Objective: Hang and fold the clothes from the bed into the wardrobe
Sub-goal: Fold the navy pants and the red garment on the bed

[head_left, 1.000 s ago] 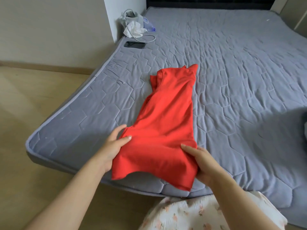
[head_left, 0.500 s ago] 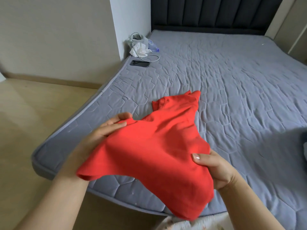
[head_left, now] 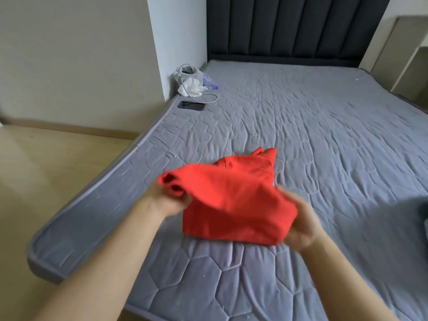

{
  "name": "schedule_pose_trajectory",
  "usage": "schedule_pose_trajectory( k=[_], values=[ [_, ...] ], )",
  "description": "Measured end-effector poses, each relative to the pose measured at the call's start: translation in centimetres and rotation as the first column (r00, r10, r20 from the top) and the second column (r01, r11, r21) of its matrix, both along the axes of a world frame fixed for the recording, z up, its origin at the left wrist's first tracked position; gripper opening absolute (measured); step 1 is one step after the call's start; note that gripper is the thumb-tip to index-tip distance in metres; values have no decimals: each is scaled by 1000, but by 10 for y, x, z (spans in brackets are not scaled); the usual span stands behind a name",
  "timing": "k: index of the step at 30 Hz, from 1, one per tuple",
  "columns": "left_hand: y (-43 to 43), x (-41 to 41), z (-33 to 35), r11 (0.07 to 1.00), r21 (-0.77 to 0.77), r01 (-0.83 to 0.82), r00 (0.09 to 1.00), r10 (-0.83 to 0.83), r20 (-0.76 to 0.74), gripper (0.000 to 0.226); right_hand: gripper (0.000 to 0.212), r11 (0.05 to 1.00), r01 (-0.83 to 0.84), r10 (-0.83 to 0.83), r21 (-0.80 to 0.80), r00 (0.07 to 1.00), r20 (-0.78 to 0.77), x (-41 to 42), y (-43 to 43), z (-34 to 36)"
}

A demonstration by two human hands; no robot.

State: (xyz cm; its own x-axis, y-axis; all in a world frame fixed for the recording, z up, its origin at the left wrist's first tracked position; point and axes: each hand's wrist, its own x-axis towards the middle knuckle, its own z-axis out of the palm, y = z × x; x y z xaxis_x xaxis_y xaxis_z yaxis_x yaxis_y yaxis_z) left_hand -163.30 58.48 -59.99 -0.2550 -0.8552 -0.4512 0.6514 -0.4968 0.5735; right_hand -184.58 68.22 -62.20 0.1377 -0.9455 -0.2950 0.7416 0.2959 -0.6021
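A red shirt [head_left: 234,200] lies on the grey quilted bed [head_left: 324,140], its lower half doubled over toward the collar. My left hand [head_left: 166,202] grips the bunched hem at the shirt's left side, raised a little above the mattress. My right hand [head_left: 301,225] holds the shirt's right edge, low by the fold; it is blurred. The collar end rests flat on the bed beyond both hands. The wardrobe is out of view.
A black phone [head_left: 191,105] lies near the bed's left edge, with a white cable, a plastic bottle and a crumpled bag [head_left: 191,83] behind it by the wall. A dark padded headboard [head_left: 296,28] stands at the back. A dark item [head_left: 424,214] shows at the right edge.
Both hands lifted the shirt's hem off the bed's near edge and carried it forward over the upper half. The view tilted up, showing the headboard.
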Motion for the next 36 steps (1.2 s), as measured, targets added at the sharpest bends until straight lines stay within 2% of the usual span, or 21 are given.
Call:
schedule_pose_trajectory(
  k=[1, 3, 4, 5, 6, 7, 9, 10, 11, 12, 14, 17, 20, 21, 24, 26, 28, 30, 31, 33, 36],
  values=[
    [-9, -11, 11, 1000, -19, 9, 1000, -9, -7, 30, 33, 992, 119, -117, -29, 991, 57, -5, -17, 9],
    [-35, -36, 33, 980, -186, 63, 996, -75, -58, 41, 39, 932, 362, -356, -14, 923, 146, -21, -49, 17],
    [-50, -47, 34, 959, -249, 136, 990, -140, 3, 50, 43, 909, 416, -415, -3, 907, 73, -27, -59, 15],
    [-63, -54, 23, 932, -301, 205, 973, -161, 164, 59, 43, 902, 431, -430, -6, 898, -97, -31, -65, 9],
    [-69, -58, 6, 891, -359, 279, 919, -139, 368, 62, 41, 904, 428, -410, -2, 866, -287, -32, -65, -1],
    [-70, -59, -12, 857, -389, 339, 821, -67, 567, 64, 41, 903, 430, -385, 7, 815, -433, -32, -62, -15],
    [-65, -56, -55, 852, -371, 369, 571, 107, 814, 66, 49, 892, 451, -336, 44, 724, -603, -31, -50, -47],
    [-61, -53, -77, 873, -333, 356, 446, 154, 881, 66, 51, 892, 445, -285, 73, 681, -674, -30, -44, -63],
    [-55, -49, -97, 900, -278, 336, 363, 149, 920, 65, 51, 901, 420, -215, 106, 646, -733, -29, -40, -77],
    [-47, -44, -113, 924, -216, 315, 344, 101, 934, 64, 49, 912, 387, -150, 134, 620, -770, -27, -36, -86],
    [-35, -38, -132, 947, -151, 284, 419, 20, 908, 48, 47, 931, 332, -88, 150, 604, -792, -22, -35, -98],
    [-30, -38, -135, 948, -210, 239, 544, 49, 837, 22, 48, 937, 323, -62, 131, 523, -850, -19, -39, -106],
    [-28, -40, -127, 942, -284, 177, 628, 114, 770, 10, 22, 933, 325, -5, 152, 437, -899, -21, -35, -109],
    [-26, -40, -125, 942, -281, 182, 624, 110, 774, 9, 12, 931, 331, -5, 153, 430, -903, -22, -33, -110],
    [-16, -34, -123, 940, -242, 241, 562, 68, 824, 10, 19, 929, 337, -14, 154, 446, -895, -30, -25, -110],
    [-1, -26, -124, 935, -209, 287, 503, 38, 863, 11, 15, 945, 258, 53, 203, 491, -869, -35, -14, -105],
    [21, -15, -132, 926, -139, 352, 449, -37, 893, 13, 23, 949, 77, 225, 305, 509, -831, -38, 1, -106],
    [38, -4, -136, 894, -45, 446, 401, -155, 903, 17, 24, 894, -93, 435, 438, 414, -800, -40, 14, -102],
    [39, -1, -134, 880, -9, 475, 385, -199, 901, 16, 22, 873, -113, 478, 474, 385, -789, -41, 15, -102],
    [32, -1, -125, 874, 23, 486, 375, -232, 898, 12, 19, 898, -22, 400, 439, 454, -796, -41, 9, -102],
    [16, -16, -111, 888, -33, 458, 383, -164, 909, 24, 10, 928, 176, 178, 329, 565, -806, -33, -3, -103]
  ],
)
